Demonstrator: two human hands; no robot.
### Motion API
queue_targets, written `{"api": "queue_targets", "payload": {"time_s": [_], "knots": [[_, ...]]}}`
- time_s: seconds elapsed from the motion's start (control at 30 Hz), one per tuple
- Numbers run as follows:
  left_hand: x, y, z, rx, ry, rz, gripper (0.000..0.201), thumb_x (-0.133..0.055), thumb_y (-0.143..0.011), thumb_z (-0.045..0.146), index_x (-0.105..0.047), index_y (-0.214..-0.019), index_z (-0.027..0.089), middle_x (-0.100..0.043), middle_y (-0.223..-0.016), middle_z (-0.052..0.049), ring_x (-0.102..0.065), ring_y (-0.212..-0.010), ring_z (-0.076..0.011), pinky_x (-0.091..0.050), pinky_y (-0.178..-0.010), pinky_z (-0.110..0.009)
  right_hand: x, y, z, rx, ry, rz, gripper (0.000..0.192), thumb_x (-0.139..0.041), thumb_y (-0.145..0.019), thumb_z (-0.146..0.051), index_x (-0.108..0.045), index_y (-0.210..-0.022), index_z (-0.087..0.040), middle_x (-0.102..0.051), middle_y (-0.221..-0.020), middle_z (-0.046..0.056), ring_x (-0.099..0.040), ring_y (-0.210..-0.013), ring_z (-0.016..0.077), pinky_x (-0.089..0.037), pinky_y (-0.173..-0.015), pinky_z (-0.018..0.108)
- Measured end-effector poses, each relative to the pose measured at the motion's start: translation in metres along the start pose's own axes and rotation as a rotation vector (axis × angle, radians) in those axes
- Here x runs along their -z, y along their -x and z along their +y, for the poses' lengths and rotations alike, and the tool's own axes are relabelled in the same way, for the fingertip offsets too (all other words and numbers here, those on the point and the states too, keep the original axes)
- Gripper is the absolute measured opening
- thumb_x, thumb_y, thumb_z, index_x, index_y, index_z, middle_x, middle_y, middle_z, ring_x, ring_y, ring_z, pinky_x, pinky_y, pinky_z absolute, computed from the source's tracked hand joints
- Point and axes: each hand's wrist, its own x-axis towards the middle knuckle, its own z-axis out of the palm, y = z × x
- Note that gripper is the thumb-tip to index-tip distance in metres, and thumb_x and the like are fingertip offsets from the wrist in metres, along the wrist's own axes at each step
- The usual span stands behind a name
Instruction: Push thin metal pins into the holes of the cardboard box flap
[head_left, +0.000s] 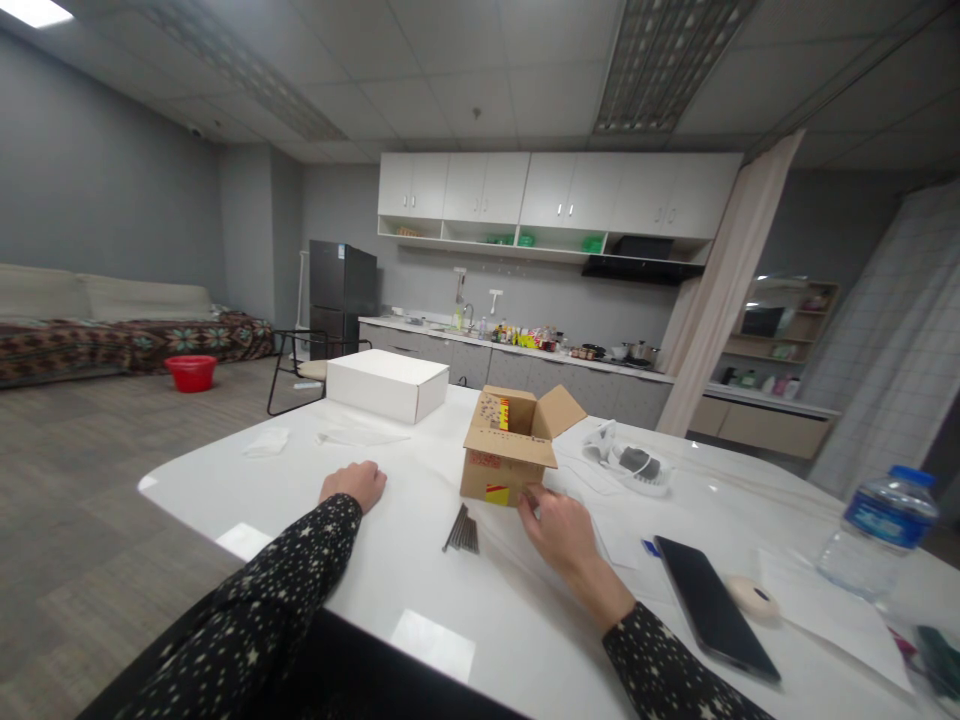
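Note:
An open cardboard box (495, 473) with red and yellow markings stands on the white table, its flaps folded outward. At its lower front right corner is my right hand (559, 525), with thumb and curled fingers closed against the cardboard. Just in front of the box lies a small bunch of long dark metal nails (463, 531), roughly side by side. My left hand (356, 486) rests on the tabletop to the left of the nails, fingers curled into a loose fist, and nothing shows in it. The inside of the box is mostly hidden.
A white box (375, 385) sits at the back left of the table (300, 480). On the right are a white cable bundle in plastic (637, 468), a black phone (712, 605), a round beige object (752, 597), papers and a water bottle (874, 535).

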Motion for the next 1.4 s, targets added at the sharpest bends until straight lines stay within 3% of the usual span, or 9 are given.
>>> {"api": "queue_targets", "payload": {"time_s": [0.13,0.37,0.53,0.73,0.87,1.03,1.17,1.3,1.4], "knots": [[-0.0021,-0.0015,-0.0008,0.003,0.006,0.001,0.045,-0.031,-0.085,0.037,-0.068,-0.1,0.017,-0.069,-0.103,-0.018,-0.065,-0.095,-0.0328,-0.046,-0.078,-0.042,-0.0016,0.0001,0.0009,-0.022,0.009,0.017,0.039,-0.039,-0.096,-0.036,-0.052,-0.129,-0.021,-0.073,-0.082,0.008,-0.069,-0.076,0.0214,-0.044,-0.067,0.029],[-0.002,-0.0012,0.0,0.003,0.012,0.006,0.046,-0.031,-0.085,0.038,-0.068,-0.101,0.016,-0.069,-0.103,-0.019,-0.065,-0.095,-0.034,-0.046,-0.078,-0.043,-0.0018,-0.0003,0.001,-0.023,0.012,0.022,0.041,-0.039,-0.095,-0.035,-0.05,-0.132,-0.02,-0.073,-0.082,0.008,-0.069,-0.075,0.0215,-0.044,-0.067,0.029],[-0.0024,-0.0015,-0.0005,0.0,0.014,0.002,0.046,-0.03,-0.085,0.038,-0.068,-0.1,0.016,-0.069,-0.103,-0.019,-0.065,-0.095,-0.0342,-0.046,-0.077,-0.043,0.0015,0.0001,-0.0005,0.002,-0.009,-0.009,0.033,-0.038,-0.096,-0.035,-0.065,-0.111,-0.022,-0.073,-0.087,0.007,-0.069,-0.079,0.0205,-0.044,-0.069,0.028],[-0.0035,-0.0027,-0.0015,0.001,0.009,0.007,0.046,-0.03,-0.085,0.038,-0.068,-0.1,0.017,-0.069,-0.102,-0.019,-0.065,-0.094,-0.0338,-0.046,-0.077,-0.043,-0.0001,0.0001,0.0,-0.027,0.012,0.03,0.045,-0.039,-0.096,-0.036,-0.045,-0.137,-0.019,-0.073,-0.08,0.008,-0.069,-0.074,0.0222,-0.044,-0.066,0.029],[-0.0047,-0.0042,-0.0018,0.006,0.002,0.005,0.046,-0.03,-0.085,0.038,-0.068,-0.099,0.017,-0.07,-0.102,-0.019,-0.065,-0.094,-0.0334,-0.047,-0.077,-0.042,0.0001,0.0002,0.0003,-0.014,0.011,0.002,0.036,-0.038,-0.096,-0.037,-0.058,-0.123,-0.023,-0.073,-0.085,0.008,-0.069,-0.078,0.0213,-0.044,-0.068,0.028],[-0.0051,-0.0045,-0.0019,0.004,0.002,0.006,0.046,-0.03,-0.085,0.038,-0.068,-0.099,0.017,-0.07,-0.102,-0.019,-0.065,-0.094,-0.0342,-0.047,-0.076,-0.042,0.0016,0.0003,-0.0008,-0.028,0.019,0.015,0.043,-0.039,-0.096,-0.035,-0.048,-0.135,-0.02,-0.073,-0.081,0.008,-0.069,-0.076,0.0219,-0.045,-0.068,0.029],[-0.0035,-0.0029,-0.0009,0.004,0.008,0.008,0.046,-0.03,-0.085,0.038,-0.068,-0.099,0.016,-0.07,-0.102,-0.019,-0.065,-0.094,-0.0346,-0.046,-0.077,-0.043,0.001,0.0004,-0.0005,-0.015,0.006,0.009,0.039,-0.039,-0.095,-0.036,-0.054,-0.128,-0.022,-0.073,-0.084,0.008,-0.069,-0.078,0.0221,-0.044,-0.068,0.029],[-0.0015,-0.0013,0.0004,0.007,0.012,0.003,0.045,-0.03,-0.085,0.037,-0.068,-0.099,0.016,-0.069,-0.102,-0.019,-0.065,-0.095,-0.0343,-0.046,-0.077,-0.043,-0.0002,0.0004,0.0003,-0.018,-0.001,0.034,0.045,-0.039,-0.095,-0.035,-0.045,-0.138,-0.021,-0.073,-0.082,0.007,-0.069,-0.076,0.0222,-0.044,-0.067,0.029],[-0.0009,-0.001,0.0004,0.006,0.012,0.0,0.046,-0.03,-0.085,0.037,-0.068,-0.1,0.016,-0.069,-0.102,-0.019,-0.065,-0.095,-0.0341,-0.046,-0.077,-0.042,0.0,0.0005,0.0001,-0.009,0.0,0.017,0.04,-0.038,-0.096,-0.036,-0.052,-0.131,-0.022,-0.073,-0.083,0.008,-0.069,-0.078,0.0218,-0.044,-0.069,0.029]]}}
